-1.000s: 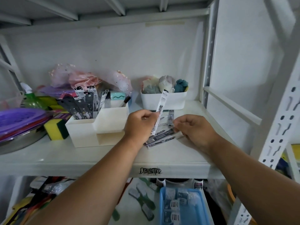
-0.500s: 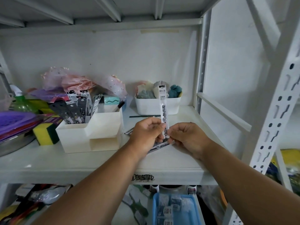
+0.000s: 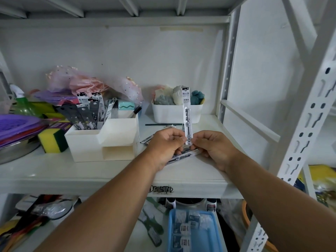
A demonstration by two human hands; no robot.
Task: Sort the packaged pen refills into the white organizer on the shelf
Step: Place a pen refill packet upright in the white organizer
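Note:
A packaged pen refill in a clear white sleeve stands upright above the shelf. My left hand and my right hand both pinch its lower end. Beneath my hands lie more packaged refills flat on the shelf, partly hidden. The white organizer stands to the left; its back-left compartment holds several dark refill packs standing on end.
A white bin of cloth items stands behind my hands, a dark pen before it. A yellow-green sponge, purple plates and a metal bowl crowd the left. A shelf upright rises at right; a blue tray sits below.
The refill has swung from tilted to upright. My right hand left the packs on the shelf and came up to pinch the refill's lower end beside my left hand.

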